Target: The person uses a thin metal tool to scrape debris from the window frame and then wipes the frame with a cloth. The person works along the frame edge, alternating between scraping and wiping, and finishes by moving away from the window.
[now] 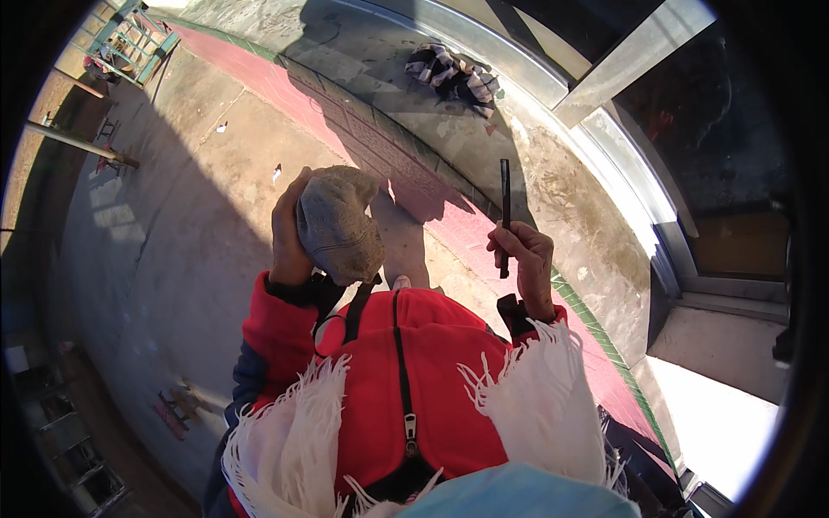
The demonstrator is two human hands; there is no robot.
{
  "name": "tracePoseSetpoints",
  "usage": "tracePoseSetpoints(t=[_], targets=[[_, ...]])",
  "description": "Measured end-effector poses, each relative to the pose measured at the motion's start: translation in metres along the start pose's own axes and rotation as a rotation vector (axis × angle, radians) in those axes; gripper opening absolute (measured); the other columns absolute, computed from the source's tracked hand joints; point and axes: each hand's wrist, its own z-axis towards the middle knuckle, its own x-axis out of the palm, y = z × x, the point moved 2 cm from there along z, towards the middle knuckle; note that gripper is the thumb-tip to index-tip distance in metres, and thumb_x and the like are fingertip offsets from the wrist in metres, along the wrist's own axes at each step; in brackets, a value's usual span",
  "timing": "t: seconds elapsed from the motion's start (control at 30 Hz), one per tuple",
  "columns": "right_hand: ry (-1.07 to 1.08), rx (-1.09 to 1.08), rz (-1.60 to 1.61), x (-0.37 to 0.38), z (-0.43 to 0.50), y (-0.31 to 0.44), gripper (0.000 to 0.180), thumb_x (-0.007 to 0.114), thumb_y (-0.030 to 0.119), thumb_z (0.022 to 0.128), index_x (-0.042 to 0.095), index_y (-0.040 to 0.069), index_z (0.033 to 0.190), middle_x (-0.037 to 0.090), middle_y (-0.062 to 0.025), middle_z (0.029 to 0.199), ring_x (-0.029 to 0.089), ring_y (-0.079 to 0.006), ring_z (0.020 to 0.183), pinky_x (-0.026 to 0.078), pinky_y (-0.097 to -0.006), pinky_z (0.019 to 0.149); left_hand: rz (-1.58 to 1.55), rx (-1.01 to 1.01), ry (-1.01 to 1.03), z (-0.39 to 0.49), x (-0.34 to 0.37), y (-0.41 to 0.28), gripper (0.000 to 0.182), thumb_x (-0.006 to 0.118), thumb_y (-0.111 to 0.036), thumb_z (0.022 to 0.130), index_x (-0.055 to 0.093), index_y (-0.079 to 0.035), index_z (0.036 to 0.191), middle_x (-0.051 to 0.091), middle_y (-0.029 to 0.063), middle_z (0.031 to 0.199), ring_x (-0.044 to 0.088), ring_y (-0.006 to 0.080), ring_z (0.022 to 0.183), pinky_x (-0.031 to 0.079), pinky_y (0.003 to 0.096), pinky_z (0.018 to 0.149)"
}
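Note:
My left hand (289,226) is wrapped around the side of a worn grey fabric piece (340,223), rounded like a cap, with stitch lines across it. Its underside and my fingertips are partly hidden. On the other side, my right hand (526,256) grips a slim, dark, flat strip (505,194) near its lower end, between thumb and fingers. The strip points upright in the view, apart from the fabric piece. Below both hands is my red jacket (440,362) with its black zipper, and the white fringed ends of a scarf (537,388) hang over it.
A bundle of checked cloth (453,74) lies on the concrete ledge beside a window frame (622,149). A pink step face (259,71) with green edging runs diagonally past me. A small wooden stool or bench (178,408) and a green metal frame (139,48) stand farther off.

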Motion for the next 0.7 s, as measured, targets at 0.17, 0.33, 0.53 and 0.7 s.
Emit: tracePoseSetpoints(t=[0.17,0.33,0.53,0.7], targets=[[-0.102,0.109,0.217,-0.005,-0.002,-0.021,0.026,0.06,0.021,0.095,0.066,-0.003,0.087,0.065,-0.007,0.073,0.052,-0.0094,0.05,0.038,-0.0224,0.047,0.245,-0.03,0.137,0.01,0.023,0.016,0.048,0.04,-0.041,0.102,0.056,0.003,0.116,0.065,0.0079,0.087,0.061,0.0122,0.074,0.048,0.025,0.068],[-0.136,0.217,0.357,-0.01,-0.018,-0.036,0.025,0.058,0.023,0.096,0.066,0.0,0.088,0.064,-0.0055,0.072,0.049,-0.0074,0.05,0.034,-0.0218,0.046,0.383,-0.29,0.448,0.028,0.066,0.054,0.046,0.048,-0.038,0.099,0.055,0.003,0.118,0.064,0.0061,0.082,0.059,0.009,0.07,0.045,0.0215,0.065],[-0.159,0.2,0.14,-0.008,-0.04,-0.021,0.022,0.062,0.021,0.093,0.067,0.0,0.089,0.062,-0.0024,0.073,0.049,-0.005,0.054,0.036,-0.0217,0.048,0.495,-0.621,0.736,0.026,0.118,0.107,0.049,0.057,-0.023,0.096,0.047,0.007,0.133,0.065,0.0083,0.096,0.06,0.0091,0.082,0.047,0.0217,0.071],[-0.173,-0.216,-0.425,-0.011,-0.051,-0.015,0.015,0.065,0.013,0.09,0.068,0.0,0.095,0.061,-0.0071,0.075,0.059,-0.014,0.062,0.046,-0.0295,0.055,0.37,-0.745,0.855,0.015,0.137,0.129,0.05,0.055,-0.021,0.097,0.044,0.006,0.138,0.066,0.0113,0.105,0.063,0.0124,0.093,0.05,0.0239,0.079]])
